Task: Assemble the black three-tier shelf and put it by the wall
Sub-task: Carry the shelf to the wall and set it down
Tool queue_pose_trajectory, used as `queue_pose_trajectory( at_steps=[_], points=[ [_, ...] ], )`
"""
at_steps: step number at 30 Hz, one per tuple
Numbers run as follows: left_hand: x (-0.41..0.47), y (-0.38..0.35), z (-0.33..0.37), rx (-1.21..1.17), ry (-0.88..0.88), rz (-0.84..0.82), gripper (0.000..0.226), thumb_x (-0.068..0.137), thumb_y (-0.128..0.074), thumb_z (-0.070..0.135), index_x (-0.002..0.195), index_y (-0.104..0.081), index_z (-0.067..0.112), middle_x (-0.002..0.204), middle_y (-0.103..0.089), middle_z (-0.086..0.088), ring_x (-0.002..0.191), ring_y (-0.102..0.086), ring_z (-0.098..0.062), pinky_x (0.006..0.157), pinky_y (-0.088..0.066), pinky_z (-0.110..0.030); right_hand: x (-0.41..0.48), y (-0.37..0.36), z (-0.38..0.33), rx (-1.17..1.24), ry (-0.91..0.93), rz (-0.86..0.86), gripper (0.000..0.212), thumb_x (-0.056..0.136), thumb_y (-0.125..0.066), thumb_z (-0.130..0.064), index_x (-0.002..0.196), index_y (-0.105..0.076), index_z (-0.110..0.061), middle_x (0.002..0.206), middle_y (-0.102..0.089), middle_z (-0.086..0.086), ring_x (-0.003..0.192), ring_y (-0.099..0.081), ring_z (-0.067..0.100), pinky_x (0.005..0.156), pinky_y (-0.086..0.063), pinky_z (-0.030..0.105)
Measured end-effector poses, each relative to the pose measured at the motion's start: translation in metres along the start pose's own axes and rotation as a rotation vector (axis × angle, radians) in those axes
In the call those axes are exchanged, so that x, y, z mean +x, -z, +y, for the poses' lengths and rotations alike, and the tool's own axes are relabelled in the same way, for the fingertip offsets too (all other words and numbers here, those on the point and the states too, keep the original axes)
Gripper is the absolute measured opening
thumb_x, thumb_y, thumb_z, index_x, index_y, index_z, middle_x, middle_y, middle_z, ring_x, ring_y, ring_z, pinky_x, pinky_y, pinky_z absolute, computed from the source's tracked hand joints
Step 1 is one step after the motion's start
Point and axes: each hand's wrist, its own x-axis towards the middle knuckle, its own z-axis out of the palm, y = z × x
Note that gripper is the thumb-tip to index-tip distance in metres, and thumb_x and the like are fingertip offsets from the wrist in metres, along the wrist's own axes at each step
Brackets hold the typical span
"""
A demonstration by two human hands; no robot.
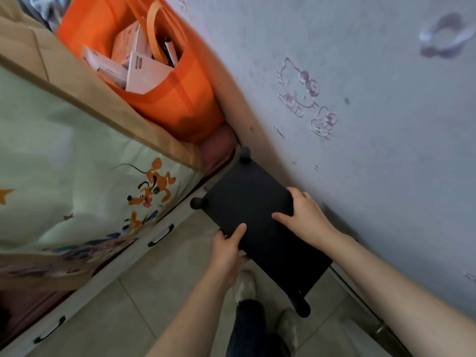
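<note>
Since only its top board shows from above, the black shelf [252, 202] reads as assembled, though the lower tiers are hidden beneath that board. It sits in the narrow gap between the bed [77, 150] on the left and the wall [360, 124] on the right, its right edge just beside the wall. Whether it touches the wall, or is already down on the floor [154, 292], cannot be told. Round post caps [198, 203] stick out at three visible corners.

The left hand [228, 249] grips the board's near-left edge, thumb on top and fingers curled under. The right hand [305, 215] holds the edge on the wall side, thumb laid on the top and fingers bent over the rim. An orange bag [167, 104] of boxes sits at the far end of the bed, and drawers [161, 238] with black handles run along the bed base.

The step in hand looks like the last one: setting the shelf in place by the wall. The next move probably calls for a small nudge to square it against the wall, feet flat on the tiles and clear of the drawers, then letting go.
</note>
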Motion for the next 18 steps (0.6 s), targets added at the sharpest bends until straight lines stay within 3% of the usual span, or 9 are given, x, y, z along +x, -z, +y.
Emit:
queue_pose_trajectory(
  at_steps=[13, 18],
  points=[
    [0.034, 0.014, 0.039, 0.085, -0.047, -0.057, 0.036, 0.098, -0.066, 0.022, 0.132, -0.056, 0.018, 0.122, -0.071, 0.001, 0.107, -0.071, -0.021, 0.068, -0.062, -0.04, 0.023, -0.008, -0.016, 0.148, 0.011, 0.118, 0.07, 0.087, -0.072, -0.038, 0.145, -0.037, -0.019, 0.136, -0.049, 0.008, 0.128, -0.046, 0.027, 0.106, -0.042, 0.043],
    [0.041, 0.013, 0.051, 0.06, -0.067, -0.062, 0.038, 0.098, -0.064, 0.02, 0.135, -0.053, 0.018, 0.127, -0.067, 0.0, 0.111, -0.068, -0.021, 0.073, -0.062, -0.045, 0.032, -0.008, -0.02, 0.197, 0.074, 0.208, 0.068, 0.082, -0.077, -0.035, 0.14, -0.043, -0.02, 0.134, -0.054, 0.004, 0.124, -0.049, 0.022, 0.098, -0.039, 0.028]
  ],
)
